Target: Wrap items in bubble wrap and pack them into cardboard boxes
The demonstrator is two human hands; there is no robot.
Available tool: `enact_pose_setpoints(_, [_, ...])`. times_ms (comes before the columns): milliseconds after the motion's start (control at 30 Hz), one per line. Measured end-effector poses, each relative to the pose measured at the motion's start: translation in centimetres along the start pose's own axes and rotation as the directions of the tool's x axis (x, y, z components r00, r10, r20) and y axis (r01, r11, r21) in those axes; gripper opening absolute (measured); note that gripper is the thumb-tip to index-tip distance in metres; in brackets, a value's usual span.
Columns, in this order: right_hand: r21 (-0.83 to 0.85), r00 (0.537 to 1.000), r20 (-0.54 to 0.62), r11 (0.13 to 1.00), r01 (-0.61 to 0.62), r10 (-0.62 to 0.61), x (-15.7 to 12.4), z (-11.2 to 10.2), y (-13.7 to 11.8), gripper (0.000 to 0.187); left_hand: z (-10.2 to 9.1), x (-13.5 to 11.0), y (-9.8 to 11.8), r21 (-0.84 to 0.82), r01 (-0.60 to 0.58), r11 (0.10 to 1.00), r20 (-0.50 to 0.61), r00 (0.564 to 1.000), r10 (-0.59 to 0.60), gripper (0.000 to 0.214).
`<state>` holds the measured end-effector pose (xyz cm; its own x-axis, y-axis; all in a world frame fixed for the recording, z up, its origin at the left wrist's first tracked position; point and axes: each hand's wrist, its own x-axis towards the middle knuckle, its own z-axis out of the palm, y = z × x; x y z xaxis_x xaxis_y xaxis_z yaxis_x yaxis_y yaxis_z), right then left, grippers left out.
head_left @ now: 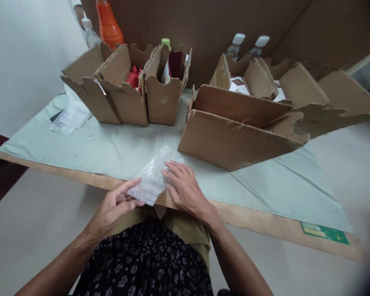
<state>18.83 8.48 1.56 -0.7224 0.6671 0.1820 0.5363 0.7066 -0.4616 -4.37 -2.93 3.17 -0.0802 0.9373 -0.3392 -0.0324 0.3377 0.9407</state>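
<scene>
A small sheet of bubble wrap (152, 174) lies at the near edge of the table, overhanging it a little. My left hand (112, 207) pinches the sheet's near left corner between thumb and fingers. My right hand (183, 187) rests flat on the sheet's right side, fingers stretched out and pressing it down. Both forearms reach in from below, over my dark flowered clothing.
The table (265, 222) carries a pale green cover (111, 148). Three open cardboard boxes (126, 88) stand at the back left, with red items inside. A large open carton (234, 135) sits right of centre. More bubble wrap (69, 119) lies far left. Bottles (108, 22) line the back.
</scene>
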Motion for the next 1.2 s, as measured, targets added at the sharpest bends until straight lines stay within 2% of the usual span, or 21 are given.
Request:
enact_pose_setpoints(67, [0.147, 0.998, 0.044, 0.988, 0.041, -0.048, -1.8, -0.9, -0.9, 0.059, 0.4, -0.1, 0.6, -0.050, -0.003, 0.999, 0.074, 0.997, 0.007, 0.068])
enact_pose_setpoints(133, [0.260, 0.998, 0.035, 0.965, 0.035, -0.045, -3.1, -0.9, -2.2, 0.073, 1.1, 0.0, 1.3, -0.014, 0.029, 0.999, 0.148, 0.989, -0.027, 0.069])
enact_pose_setpoints(167, [0.291, 1.000, -0.003, 0.957, 0.014, -0.014, -3.5, -0.6, -2.8, 0.066, 1.4, 0.1, 1.7, 0.022, 0.042, 0.999, 0.184, 0.982, -0.045, 0.071])
enact_pose_setpoints(233, [0.327, 0.991, -0.102, 0.944, -0.046, 0.083, -3.6, 0.6, -3.6, 0.036, 1.6, 0.3, 2.2, 0.110, 0.033, 0.993, 0.229, 0.972, -0.058, 0.076])
enact_pose_setpoints(267, [0.345, 0.981, -0.136, 0.935, -0.085, 0.139, -3.5, 1.2, -3.8, 0.026, 1.6, 0.4, 2.4, 0.165, 0.005, 0.986, 0.221, 0.974, -0.042, 0.077])
enact_pose_setpoints(367, [0.431, 0.942, -0.172, 0.882, -0.192, 0.289, -2.9, 2.7, -3.5, 0.022, 1.0, 1.0, 2.0, 0.406, -0.150, 0.902, 0.073, 0.989, 0.131, 0.069])
enact_pose_setpoints(433, [0.481, 0.921, -0.177, 0.846, -0.227, 0.348, -2.8, 3.1, -3.0, 0.020, 0.7, 1.6, 1.2, 0.554, -0.246, 0.795, -0.011, 0.953, 0.303, 0.060])
enact_pose_setpoints(467, [0.492, 0.918, -0.175, 0.839, -0.232, 0.357, -2.8, 3.2, -2.8, 0.020, 0.8, 2.1, 0.8, 0.595, -0.278, 0.754, -0.019, 0.933, 0.360, 0.055])
enact_pose_setpoints(500, [0.488, 0.917, -0.174, 0.840, -0.235, 0.358, -2.9, 3.3, -2.6, 0.020, 1.1, 2.6, 0.4, 0.615, -0.297, 0.730, -0.011, 0.923, 0.385, 0.051])
enact_pose_setpoints(567, [0.435, 0.907, -0.212, 0.866, -0.246, 0.364, -3.1, 3.2, -2.5, 0.019, 1.9, 3.7, -0.3, 0.632, -0.294, 0.717, 0.013, 0.929, 0.370, 0.045])
enact_pose_setpoints(667, [0.267, 0.849, -0.399, 0.930, -0.254, 0.347, -3.8, 2.7, -2.7, 0.027, 3.1, 5.2, -0.6, 0.692, -0.248, 0.678, 0.011, 0.943, 0.333, 0.046])
enact_pose_setpoints(733, [0.138, 0.835, -0.489, 0.968, -0.210, 0.251, -4.3, 2.3, -3.0, 0.027, 3.5, 5.8, -0.5, 0.740, -0.236, 0.630, 0.022, 0.944, 0.328, 0.052])
enact_pose_setpoints(800, [0.042, 0.886, -0.442, 0.990, -0.136, 0.140, -4.6, 2.2, -3.3, 0.026, 3.5, 6.2, -0.4, 0.775, -0.233, 0.587, 0.044, 0.947, 0.318, 0.056])
enact_pose_setpoints(867, [-0.013, 0.946, -0.314, 0.996, -0.084, 0.076, -4.5, 2.3, -3.3, 0.027, 3.3, 6.3, -0.5, 0.795, -0.244, 0.556, 0.059, 0.942, 0.330, 0.056])
enact_pose_setpoints(933, [-0.033, 0.969, -0.237, 0.996, -0.079, 0.069, -4.3, 2.7, -3.0, 0.026, 2.9, 5.9, -0.8, 0.793, -0.304, 0.528, 0.072, 0.907, 0.414, 0.052])
enact_pose_setpoints(967, [-0.033, 0.968, -0.238, 0.996, -0.084, 0.074, -4.1, 2.9, -2.8, 0.025, 2.6, 5.5, -0.9, 0.786, -0.360, 0.502, 0.092, 0.872, 0.481, 0.051])
enact_pose_setpoints(1033, [-0.015, 0.957, -0.277, 0.995, -0.095, 0.088, -3.9, 3.1, -2.4, 0.025, 2.1, 4.7, -1.1, 0.767, -0.491, 0.412, 0.171, 0.776, 0.607, 0.048])
enact_pose_setpoints(1100, [0.026, 0.944, -0.314, 0.995, -0.100, 0.103, -3.7, 3.2, -2.0, 0.024, 1.7, 4.0, -1.3, 0.732, -0.604, 0.315, 0.278, 0.688, 0.671, 0.041])
enact_pose_setpoints(1133, [0.051, 0.939, -0.325, 0.993, -0.102, 0.113, -3.6, 3.1, -1.9, 0.024, 1.6, 3.8, -1.4, 0.714, -0.637, 0.291, 0.316, 0.664, 0.678, 0.035])
enact_pose_setpoints(1200, [0.097, 0.928, -0.348, 0.989, -0.108, 0.135, -3.5, 2.9, -1.7, 0.022, 1.8, 4.1, -1.5, 0.699, -0.650, 0.297, 0.323, 0.658, 0.681, 0.025])
